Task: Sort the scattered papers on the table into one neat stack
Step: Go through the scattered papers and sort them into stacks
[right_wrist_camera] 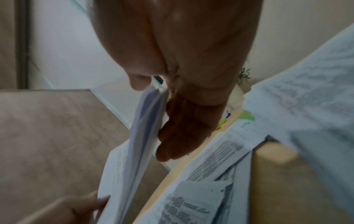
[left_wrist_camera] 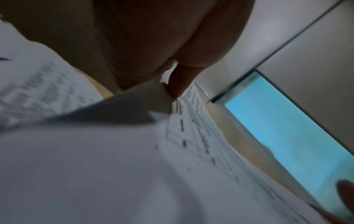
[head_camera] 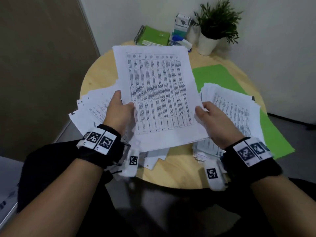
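Note:
A bundle of printed sheets (head_camera: 159,96) with a table on its top page is held up over the round wooden table (head_camera: 177,170). My left hand (head_camera: 121,108) grips its left edge, thumb on top. My right hand (head_camera: 205,117) grips its right edge, thumb on the page and fingers (right_wrist_camera: 178,133) underneath. In the left wrist view the thumb (left_wrist_camera: 180,81) presses on the bundle (left_wrist_camera: 114,166). In the right wrist view the bundle (right_wrist_camera: 134,151) shows edge-on. Fanned loose papers (head_camera: 95,106) lie at the left. A thick pile of papers (head_camera: 236,110) lies at the right, with more sheets (head_camera: 205,151) near the front edge.
Green sheets (head_camera: 215,76) lie under the right pile. At the back stand green notebooks (head_camera: 153,35), a potted plant (head_camera: 215,23) in a white pot and a holder with small items (head_camera: 181,28). A wall runs close behind the table.

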A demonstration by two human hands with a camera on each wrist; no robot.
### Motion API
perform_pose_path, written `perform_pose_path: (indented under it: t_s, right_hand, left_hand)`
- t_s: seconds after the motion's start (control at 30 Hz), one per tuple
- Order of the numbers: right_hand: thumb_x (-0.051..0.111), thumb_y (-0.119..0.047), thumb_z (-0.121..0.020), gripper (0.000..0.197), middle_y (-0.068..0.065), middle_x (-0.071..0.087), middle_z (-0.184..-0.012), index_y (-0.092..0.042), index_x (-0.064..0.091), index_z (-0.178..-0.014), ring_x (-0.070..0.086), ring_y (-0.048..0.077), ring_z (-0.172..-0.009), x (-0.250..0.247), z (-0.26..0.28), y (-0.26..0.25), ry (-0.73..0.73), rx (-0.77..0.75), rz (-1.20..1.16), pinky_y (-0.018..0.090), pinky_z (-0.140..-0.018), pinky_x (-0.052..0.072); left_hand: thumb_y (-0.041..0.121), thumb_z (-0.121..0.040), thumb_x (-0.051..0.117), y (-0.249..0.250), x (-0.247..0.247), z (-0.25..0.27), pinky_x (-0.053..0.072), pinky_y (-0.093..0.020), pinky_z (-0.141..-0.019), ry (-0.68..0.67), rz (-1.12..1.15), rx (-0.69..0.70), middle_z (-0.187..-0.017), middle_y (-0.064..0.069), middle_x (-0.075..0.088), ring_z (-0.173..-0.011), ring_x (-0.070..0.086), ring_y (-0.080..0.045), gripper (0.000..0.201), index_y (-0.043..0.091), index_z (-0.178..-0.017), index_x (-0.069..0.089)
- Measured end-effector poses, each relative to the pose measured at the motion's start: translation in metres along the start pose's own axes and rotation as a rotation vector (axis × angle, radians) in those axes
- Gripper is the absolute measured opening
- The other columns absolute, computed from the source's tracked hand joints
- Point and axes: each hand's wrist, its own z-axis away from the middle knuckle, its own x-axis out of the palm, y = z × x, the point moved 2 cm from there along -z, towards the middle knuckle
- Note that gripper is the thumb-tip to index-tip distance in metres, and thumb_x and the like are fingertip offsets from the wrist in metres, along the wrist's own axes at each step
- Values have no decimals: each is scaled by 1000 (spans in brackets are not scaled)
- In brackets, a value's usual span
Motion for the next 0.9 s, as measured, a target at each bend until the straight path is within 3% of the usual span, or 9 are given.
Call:
perform_pose_path:
  t_s: [0.07, 0.2, 0.33, 0.47, 0.6, 0.67, 0.77, 0.83, 0.9]
  right_hand:
    - [50, -36, -95, 36, -3, 58, -128, -23, 49, -129, 54, 21, -118, -22, 4, 17, 72, 32, 100, 36, -90, 44]
    - [50, -17, -95, 21, 1, 64, -112, -18, 54, -115, 60, 25, -105, -68, 19, 48, 275, 39, 41, 38, -93, 47]
    - [51, -15, -95, 19, 7, 61, -109, -10, 54, -113, 57, 24, -99, -106, 32, 82, 423, 124, 96, 30, -82, 41]
    - [54, -18, -94, 25, 13, 62, -115, -6, 55, -117, 57, 27, -101, -129, 40, 113, 450, 260, 150, 29, -81, 39]
    - [59, -40, -90, 49, 18, 53, -128, -6, 51, -124, 48, 36, -117, -141, 47, 132, 438, 430, 530, 42, -93, 40]
    - [58, -46, -89, 58, 19, 50, -132, -4, 47, -128, 45, 37, -121, -141, 44, 138, 363, 472, 563, 45, -96, 40]
    - [58, -45, -91, 61, 19, 51, -132, -2, 43, -131, 50, 36, -120, -137, 36, 146, 263, 482, 447, 42, -94, 43]
    - [59, -47, -88, 64, 19, 52, -131, -1, 44, -129, 50, 37, -118, -139, 33, 145, 309, 479, 456, 44, -93, 45]
    - [60, -51, -87, 66, 20, 49, -131, -2, 45, -129, 47, 38, -120, -144, 34, 139, 385, 463, 511, 47, -92, 43]
  left_hand:
    - [-4, -89, 46, 6, 30, 9, 56, -43, -80, -45, -10, 16, -100, -5, 69, -86, 67, -23, 33, 24, -105, 54]
    - [-3, -90, 47, 10, 90, 24, 53, -40, -69, -167, -56, -28, -98, -9, 65, -81, 63, -26, 41, 20, -124, 47]
    - [-7, -88, 42, 4, 145, 35, 52, -44, -92, -301, -254, -61, -128, -15, 54, -105, 61, -30, 67, 23, -147, 34]
    - [-7, -93, 35, -3, 191, 51, 43, -29, -97, -353, -412, -36, -149, -18, 41, -125, 51, -28, 63, 14, -152, 29]
    - [1, -92, 42, -12, 222, 62, 38, -39, -108, -334, -604, -5, -150, -20, 40, -134, 42, -35, 63, 8, -153, 25]
    - [3, -92, 45, -18, 231, 69, 40, -34, -102, -401, -681, -28, -147, -21, 40, -129, 45, -34, 69, 3, -154, 14]
    - [5, -95, 47, -22, 237, 72, 37, -25, -75, -452, -703, -47, -132, -11, 47, -103, 51, -26, 74, 2, -154, 3]
    - [8, -94, 51, -17, 231, 69, 36, -25, -82, -441, -716, -47, -144, -15, 44, -119, 50, -30, 77, 4, -155, 4]
    - [10, -94, 54, -11, 220, 65, 34, -30, -105, -430, -670, -37, -158, -12, 29, -139, 37, -28, 78, 8, -156, 8]
